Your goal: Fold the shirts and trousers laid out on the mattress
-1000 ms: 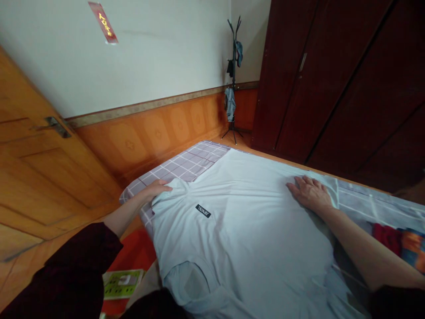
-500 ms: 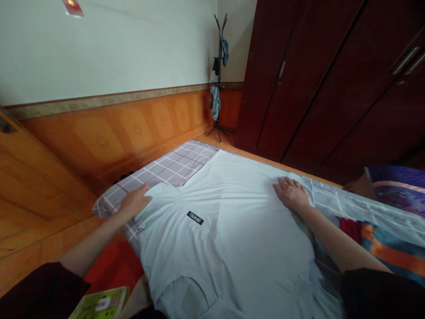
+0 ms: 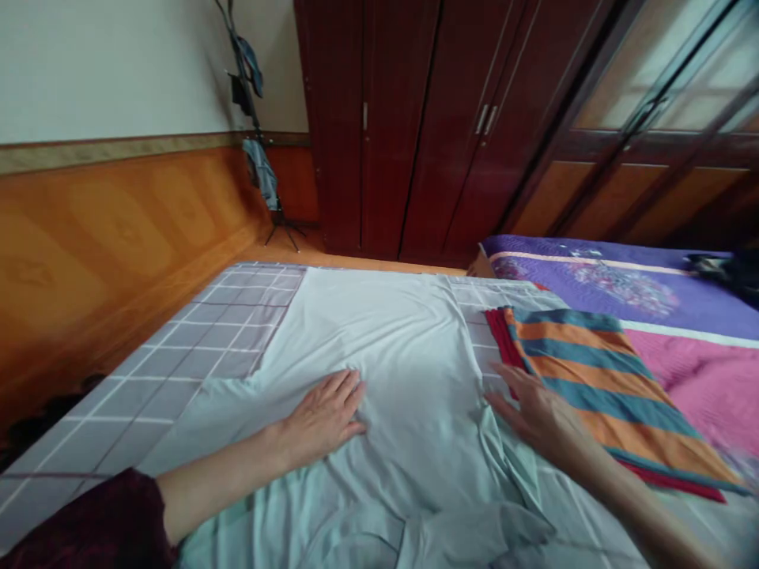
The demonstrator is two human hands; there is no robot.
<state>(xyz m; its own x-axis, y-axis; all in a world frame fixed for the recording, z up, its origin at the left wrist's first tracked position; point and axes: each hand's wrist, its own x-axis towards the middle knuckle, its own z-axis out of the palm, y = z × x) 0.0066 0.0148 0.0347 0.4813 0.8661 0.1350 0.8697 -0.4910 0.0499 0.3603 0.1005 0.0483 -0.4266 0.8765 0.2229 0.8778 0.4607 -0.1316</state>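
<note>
A pale, light-coloured T-shirt (image 3: 409,356) lies spread on a grey checked bedsheet (image 3: 228,316), its hem at the far side and its neckline close to me. My left hand (image 3: 329,415) rests flat on the middle of the shirt, fingers stretched out and holding nothing. At the right edge of the shirt, by its bunched sleeve, is my right hand (image 3: 534,407). Its fingers are apart and slightly blurred; whether they touch the fabric I cannot tell. The dark logo on the shirt is out of sight.
Folded striped orange and blue-grey clothing (image 3: 598,371) with red fabric under it lies right of my right hand. Beyond are a purple flowered bedcover (image 3: 593,276), a dark red wardrobe (image 3: 403,134) and a coat rack (image 3: 249,103) in the corner.
My view has swung right. My left hand has left the sleeve and moved onto the shirt's middle. My right hand has come off the hem area, back toward the right sleeve.
</note>
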